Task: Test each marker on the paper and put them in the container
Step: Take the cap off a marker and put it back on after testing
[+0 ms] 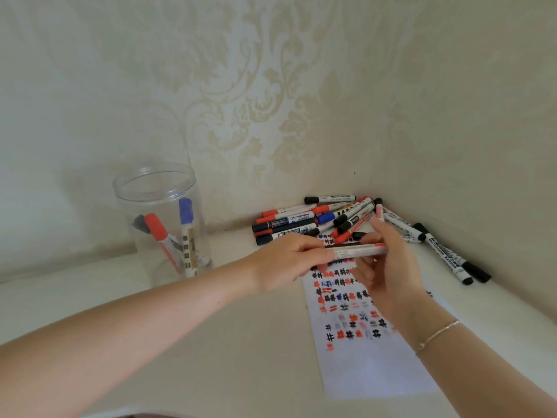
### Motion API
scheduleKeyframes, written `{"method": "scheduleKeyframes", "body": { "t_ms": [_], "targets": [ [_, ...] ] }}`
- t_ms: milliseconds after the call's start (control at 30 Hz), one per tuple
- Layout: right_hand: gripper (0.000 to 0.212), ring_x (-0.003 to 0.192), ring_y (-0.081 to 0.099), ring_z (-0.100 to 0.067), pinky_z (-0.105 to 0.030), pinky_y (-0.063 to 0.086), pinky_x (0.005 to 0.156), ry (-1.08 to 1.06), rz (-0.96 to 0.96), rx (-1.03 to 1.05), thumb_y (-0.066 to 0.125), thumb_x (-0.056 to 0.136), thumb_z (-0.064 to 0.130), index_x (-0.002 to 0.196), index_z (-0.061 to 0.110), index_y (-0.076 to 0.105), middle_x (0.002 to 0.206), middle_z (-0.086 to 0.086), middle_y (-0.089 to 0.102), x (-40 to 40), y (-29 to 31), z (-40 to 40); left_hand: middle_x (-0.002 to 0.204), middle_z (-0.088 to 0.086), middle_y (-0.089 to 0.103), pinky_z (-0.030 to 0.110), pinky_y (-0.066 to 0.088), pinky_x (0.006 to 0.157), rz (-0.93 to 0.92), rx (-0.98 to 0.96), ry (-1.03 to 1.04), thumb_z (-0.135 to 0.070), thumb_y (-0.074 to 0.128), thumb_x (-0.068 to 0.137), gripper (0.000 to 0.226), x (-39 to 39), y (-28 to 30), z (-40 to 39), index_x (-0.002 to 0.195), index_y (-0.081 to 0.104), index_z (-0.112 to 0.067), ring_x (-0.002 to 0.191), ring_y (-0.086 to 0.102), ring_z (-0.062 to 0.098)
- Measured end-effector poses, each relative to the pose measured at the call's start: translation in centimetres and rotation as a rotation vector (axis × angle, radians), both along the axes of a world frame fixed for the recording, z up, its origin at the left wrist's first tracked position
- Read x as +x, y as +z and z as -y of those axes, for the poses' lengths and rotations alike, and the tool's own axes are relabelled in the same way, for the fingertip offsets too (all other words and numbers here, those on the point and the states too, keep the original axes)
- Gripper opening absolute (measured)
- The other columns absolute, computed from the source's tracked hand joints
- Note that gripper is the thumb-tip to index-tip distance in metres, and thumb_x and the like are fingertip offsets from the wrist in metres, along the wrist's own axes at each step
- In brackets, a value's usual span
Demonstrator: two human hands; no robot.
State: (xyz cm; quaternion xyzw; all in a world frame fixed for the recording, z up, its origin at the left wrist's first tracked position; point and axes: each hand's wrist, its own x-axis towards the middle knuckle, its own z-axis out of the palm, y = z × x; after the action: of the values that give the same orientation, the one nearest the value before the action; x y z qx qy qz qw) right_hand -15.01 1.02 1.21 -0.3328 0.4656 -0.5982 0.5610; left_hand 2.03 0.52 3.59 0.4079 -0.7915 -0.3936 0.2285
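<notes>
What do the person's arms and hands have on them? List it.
Both forearms are bare, with no sleeves in view. The right wrist carries a thin, pale gold-toned chain bracelet. The left hand and right hand show no gloves; no rings are discernible.

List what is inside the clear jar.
The clear jar holds a red-capped marker, a blue-capped marker and a grey-capped one, its body mostly hidden behind the red one.

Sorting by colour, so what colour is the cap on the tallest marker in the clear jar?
Blue cap, seen in the head view.
</notes>
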Motion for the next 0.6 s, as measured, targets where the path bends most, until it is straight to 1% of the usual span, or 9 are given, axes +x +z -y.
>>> {"method": "scheduleKeyframes", "body": {
  "t_ms": [67,133,233,300,367,433,500,533,600],
  "targets": [
    [0.033,0.036,0.024,-0.014,-0.024,0.021,0.037,-0.079,-0.158,-0.012,0.058,0.092,0.028,0.066,0.010,0.051,0.044,0.001,0.034,0.0,0.1,0.3,0.043,-0.011,0.031,0.020,0.026,0.049,0.006,-0.038,0.065,-0.034,0.049,0.096,0.037,0.0,0.4,0.3,0.068,0.059,-0.012,0.042,0.028,0.005],
    [0.027,0.035,0.019,-0.012,-0.021,0.018,0.036,-0.098,-0.221,-0.004,0.054,0.095,0.022,0.072,0.010,0.046,0.044,0.002,0.028,0.6,-0.1,0.5,0.043,-0.008,0.030,0.017,0.025,0.044,0.024,-0.123,0.165,-0.041,0.050,0.095,0.047,-0.1,0.4,0.5,0.057,0.056,-0.014,0.040,0.028,0.007],
    [0.019,0.037,0.016,-0.012,-0.019,0.017,0.035,-0.073,-0.115,0.053,0.049,0.095,0.010,0.076,0.013,0.045,0.048,0.000,0.026,1.5,0.1,0.5,0.041,-0.004,0.034,0.015,0.027,0.043,0.042,-0.201,0.262,-0.048,0.048,0.094,0.056,-0.3,-0.1,0.8,0.048,0.052,-0.016,0.036,0.030,0.008],
    [0.022,0.038,0.016,-0.011,-0.020,0.016,0.035,-0.070,-0.048,0.075,0.048,0.094,0.007,0.074,0.013,0.044,0.051,-0.002,0.027,2.0,0.2,0.4,0.039,-0.004,0.036,0.016,0.029,0.044,0.051,-0.241,0.302,-0.045,0.047,0.095,0.057,-0.3,-0.3,1.0,0.046,0.050,-0.016,0.035,0.033,0.008],
    [0.027,0.037,0.016,-0.011,-0.021,0.015,0.036,-0.062,-0.006,0.089,0.048,0.094,0.006,0.068,0.011,0.041,0.048,0.000,0.026,2.4,0.3,0.3,0.034,-0.006,0.034,0.018,0.030,0.045,0.042,-0.276,0.339,-0.041,0.046,0.097,0.058,-0.1,-0.4,1.1,0.044,0.049,-0.016,0.033,0.034,0.008],
    [0.030,0.035,0.016,-0.010,-0.020,0.015,0.035,-0.032,0.028,0.102,0.048,0.095,0.008,0.067,0.012,0.041,0.045,0.002,0.025,2.6,0.3,0.2,0.032,-0.006,0.035,0.021,0.032,0.047,0.062,-0.314,0.340,-0.040,0.045,0.098,0.056,0.2,-0.3,1.2,0.049,0.052,-0.014,0.034,0.035,0.009],
    [0.030,0.035,0.017,-0.010,-0.020,0.017,0.034,0.019,0.008,0.123,0.050,0.097,0.017,0.068,0.013,0.043,0.046,0.002,0.024,2.7,0.4,0.4,0.041,-0.008,0.043,0.019,0.031,0.047,0.129,-0.343,0.314,-0.043,0.047,0.096,0.045,0.7,0.5,1.4,0.062,0.057,-0.015,0.039,0.038,0.005],
    [0.032,0.036,0.019,-0.011,-0.020,0.018,0.033,0.045,-0.057,0.129,0.052,0.097,0.024,0.068,0.013,0.044,0.047,0.002,0.025,2.8,0.5,0.7,0.049,-0.008,0.049,0.019,0.034,0.047,0.141,-0.345,0.313,-0.044,0.051,0.094,0.036,1.2,1.2,1.8,0.069,0.056,-0.018,0.043,0.043,0.006],
    [0.038,0.038,0.024,-0.011,-0.021,0.024,0.034,0.068,-0.310,0.112,0.050,0.096,0.039,0.071,0.010,0.048,0.050,0.001,0.031,3.0,0.3,1.5,0.063,-0.003,0.062,0.026,0.047,0.053,0.069,-0.313,0.351,-0.044,0.065,0.085,0.027,2.3,3.2,2.6,0.079,0.052,-0.021,0.053,0.055,0.011]
  ]
}}
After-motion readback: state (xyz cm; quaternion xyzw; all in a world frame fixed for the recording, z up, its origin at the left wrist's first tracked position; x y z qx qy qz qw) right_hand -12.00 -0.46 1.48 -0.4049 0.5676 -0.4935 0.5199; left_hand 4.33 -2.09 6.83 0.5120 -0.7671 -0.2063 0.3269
